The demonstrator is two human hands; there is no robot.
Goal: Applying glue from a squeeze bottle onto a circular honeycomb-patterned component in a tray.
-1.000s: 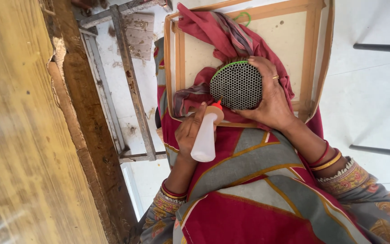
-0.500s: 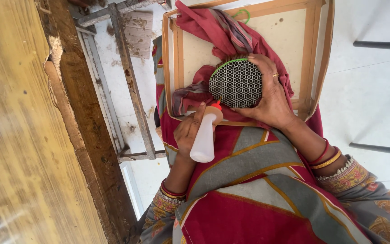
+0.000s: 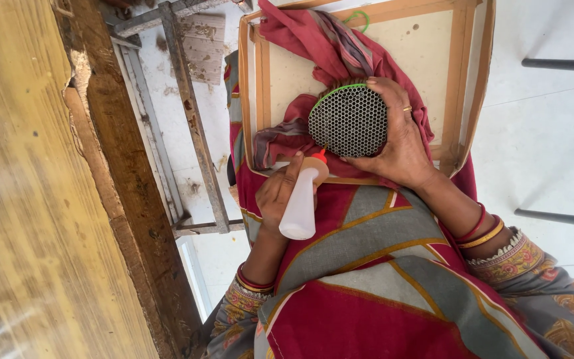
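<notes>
The left hand (image 3: 286,193) is wrapping its fingers around a small white squeeze bottle (image 3: 300,203), gripping it at the upper half with the thumb lying along the side. The bottle is tilting so that its red nozzle (image 3: 321,157) is pointing up and to the right, its tip touching or nearly touching the lower edge of a round honeycomb disc (image 3: 348,122). The left wrist is bending slightly inward, and the forearm is running down toward a patterned sleeve cuff with red bangles (image 3: 254,280).

The right hand (image 3: 400,143) is cupping the disc from the right side and from behind, fingers curling over its top rim and the thumb reaching under its lower edge, so the dark perforated face is turning toward the camera. A ring is showing on one finger. The disc has a green rim along its upper left. The right forearm is stretching away down to the right, wearing red and gold bangles (image 3: 478,231).

Both hands are working over the lap, which is covered by red, grey and gold cloth (image 3: 367,286). Behind the disc, a crumpled red cloth (image 3: 320,46) is lying in a shallow wooden-framed tray (image 3: 463,73). To the left, a worn wooden plank (image 3: 28,199) and a metal frame (image 3: 191,126) are standing on the pale floor (image 3: 546,146).
</notes>
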